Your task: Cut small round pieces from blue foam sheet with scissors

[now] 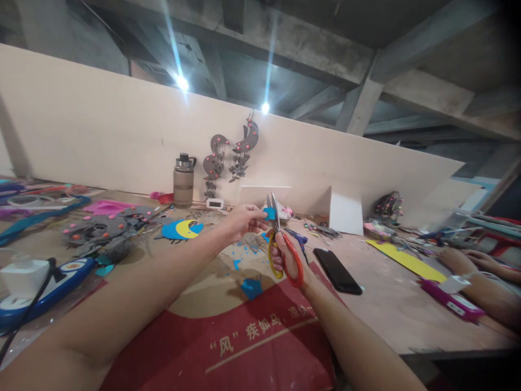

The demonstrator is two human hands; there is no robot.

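My left hand [246, 221] pinches a small piece of blue felt or paper [269, 213] in front of me. My right hand [285, 251] is wrapped round the handles of a pair of scissors [293, 267], one handle red and the other yellow. The blades point upward, right beside the blue piece; whether they touch it I cannot tell. Below my hands lies a larger blue scrap [251, 288], with several tiny blue bits around it. To the left rests a blue shape with a yellow crescent [188, 229] on it.
A red and brown cardboard sheet [228, 347] covers the table before me. A black phone [337, 270] lies at right, a water bottle [183, 182] stands behind. Power strips sit at left [77, 271] and right [451, 300]. Another person's arms [480, 277] rest at far right.
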